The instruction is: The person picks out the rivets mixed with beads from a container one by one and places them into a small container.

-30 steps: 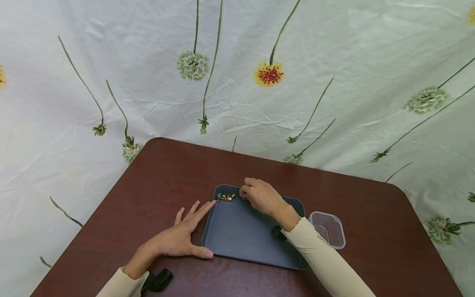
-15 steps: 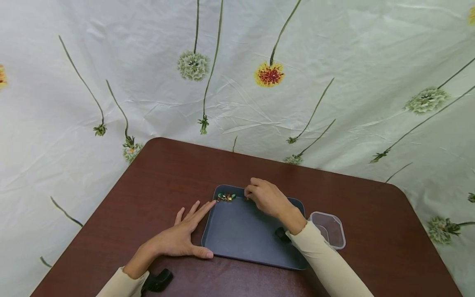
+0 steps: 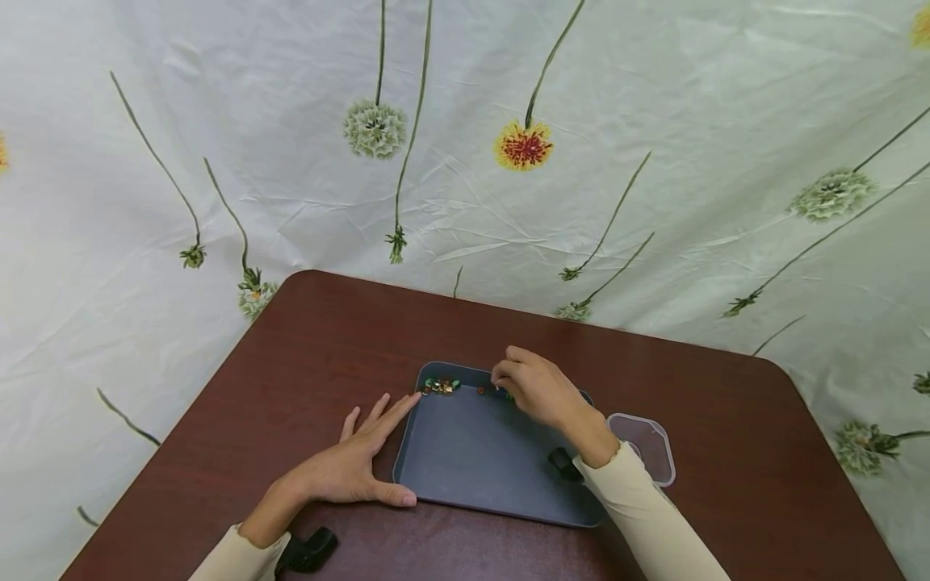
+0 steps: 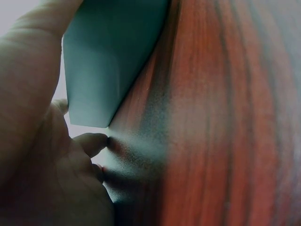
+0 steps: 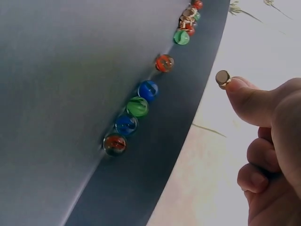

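My right hand [image 3: 541,391] pinches a small gold cylinder-shaped piece [image 5: 223,79] between thumb and forefinger, its other fingers curled, above the far side of the grey tray [image 3: 479,468]. In the right wrist view, an orange marble [image 5: 164,63], a blue marble [image 5: 148,90], a green marble [image 5: 137,107] and more line the foot of the tray wall. Farther along sits a cluster of marbles and gold pieces [image 3: 441,386], in the tray's far left corner. My left hand [image 3: 356,468] rests with fingers spread at the tray's left edge, thumb by the near left corner.
A clear plastic container [image 3: 654,448] stands right of the tray, partly behind the right sleeve. The reddish-brown table [image 3: 349,339] extends around both. Behind it hangs a white cloth [image 3: 450,177] printed with flowers.
My right hand has moved right along the tray's far side, with marbles now showing beside and under it. The left hand stays where it was.
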Tool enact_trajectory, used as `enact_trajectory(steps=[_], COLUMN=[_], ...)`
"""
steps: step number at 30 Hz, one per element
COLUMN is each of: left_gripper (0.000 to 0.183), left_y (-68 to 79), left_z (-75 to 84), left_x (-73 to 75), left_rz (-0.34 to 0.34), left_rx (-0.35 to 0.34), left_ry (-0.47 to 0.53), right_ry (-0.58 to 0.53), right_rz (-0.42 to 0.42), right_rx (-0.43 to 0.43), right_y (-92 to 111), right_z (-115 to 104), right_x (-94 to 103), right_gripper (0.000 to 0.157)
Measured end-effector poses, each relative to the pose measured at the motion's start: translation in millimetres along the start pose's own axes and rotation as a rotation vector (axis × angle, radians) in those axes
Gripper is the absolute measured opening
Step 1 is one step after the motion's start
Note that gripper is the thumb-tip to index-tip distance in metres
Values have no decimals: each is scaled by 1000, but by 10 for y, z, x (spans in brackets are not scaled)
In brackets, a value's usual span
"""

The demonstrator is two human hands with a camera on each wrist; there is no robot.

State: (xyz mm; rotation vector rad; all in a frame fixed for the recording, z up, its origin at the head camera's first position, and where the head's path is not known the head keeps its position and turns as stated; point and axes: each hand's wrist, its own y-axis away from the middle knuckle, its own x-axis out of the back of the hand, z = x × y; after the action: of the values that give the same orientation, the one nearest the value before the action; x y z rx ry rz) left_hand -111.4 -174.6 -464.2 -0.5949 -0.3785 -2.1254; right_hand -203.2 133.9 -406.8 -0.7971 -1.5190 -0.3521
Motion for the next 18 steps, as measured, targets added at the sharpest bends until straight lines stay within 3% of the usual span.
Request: enact_trajectory(steps=[18], left_gripper=[118], left_y=[-1], left_z=[14], left_x=[-1], left_rz=[5], left_rx=[-5], left_ry=[-1], right_ry=[-41], right_rz=[104], right_rx=[-50], right_y=[305], right_z=[57], right_x=[252], right_gripper=[4])
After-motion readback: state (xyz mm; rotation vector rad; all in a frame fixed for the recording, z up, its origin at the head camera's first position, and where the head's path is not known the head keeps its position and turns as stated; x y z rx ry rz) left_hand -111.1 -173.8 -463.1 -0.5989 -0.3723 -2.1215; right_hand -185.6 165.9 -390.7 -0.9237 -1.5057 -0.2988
